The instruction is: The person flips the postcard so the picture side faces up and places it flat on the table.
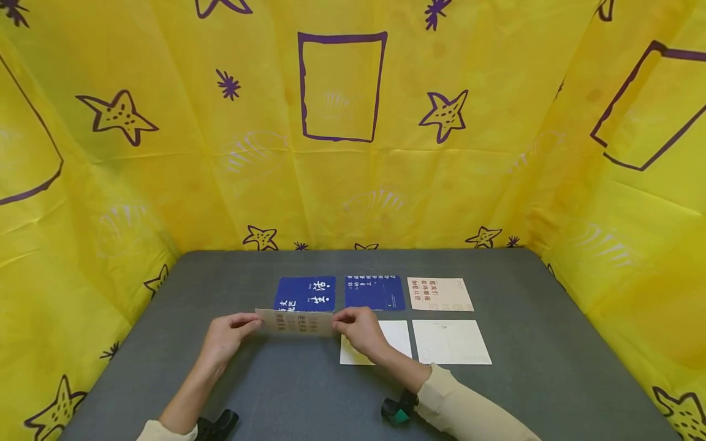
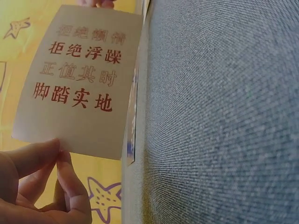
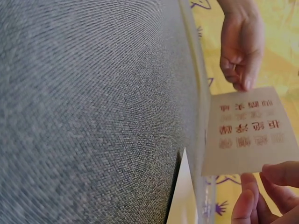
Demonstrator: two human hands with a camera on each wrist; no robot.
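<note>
A cream card with rows of red printed characters is held upright over the table, spread between both hands. My left hand pinches its left end between thumb and fingers. The right hand pinches the opposite end in the same way. Behind the card in the head view lies a blue card with white characters, its lower edge partly hidden. A white card lies under the right hand and wrist, partly covered by them.
Another blue card and a cream card with red print lie in the back row. A second white card lies at the front right. Yellow cloth with purple drawings surrounds the grey table.
</note>
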